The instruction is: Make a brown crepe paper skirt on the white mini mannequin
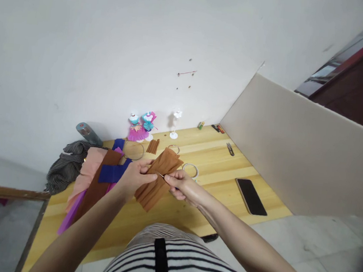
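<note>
My left hand (135, 177) grips a gathered brown piece of crepe-like paper or cloth (166, 162) over the table, the thumb on top and the fingers behind it. The piece is pleated and fans out above and below its middle. My right hand (182, 186) pinches a thin shiny needle-like piece (160, 175) lying across the pleats; whether it is a needle or wire I cannot tell. Its tip is close to my left thumb. A white ring-shaped roll (190, 170) lies behind my right hand.
Folded coloured sheets (91, 160) and striped cloth (70, 165) lie left, near a grey bottle (88, 133). Small dressed mannequins (138, 132) and a bare white stand (175, 124) line the wall. Thread snips (230, 149) and a phone (251, 197) lie right, beside a pale panel (297, 153).
</note>
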The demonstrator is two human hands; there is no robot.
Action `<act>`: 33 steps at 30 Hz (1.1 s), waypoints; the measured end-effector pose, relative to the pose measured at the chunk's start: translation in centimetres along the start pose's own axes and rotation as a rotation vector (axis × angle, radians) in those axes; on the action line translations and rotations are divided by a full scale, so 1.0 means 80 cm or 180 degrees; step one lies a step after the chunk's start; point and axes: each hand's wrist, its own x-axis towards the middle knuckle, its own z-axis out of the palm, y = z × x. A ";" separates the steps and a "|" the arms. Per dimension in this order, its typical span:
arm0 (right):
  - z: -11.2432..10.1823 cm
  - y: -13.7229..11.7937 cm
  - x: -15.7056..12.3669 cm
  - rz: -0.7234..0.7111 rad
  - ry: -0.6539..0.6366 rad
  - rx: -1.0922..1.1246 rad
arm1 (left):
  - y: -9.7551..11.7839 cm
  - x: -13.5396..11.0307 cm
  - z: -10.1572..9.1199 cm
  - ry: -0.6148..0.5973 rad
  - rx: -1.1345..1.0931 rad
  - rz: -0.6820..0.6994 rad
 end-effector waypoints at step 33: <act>-0.001 0.001 -0.012 0.0066 0.0133 0.0234 | 0.014 -0.007 0.009 0.0820 0.0656 -0.0159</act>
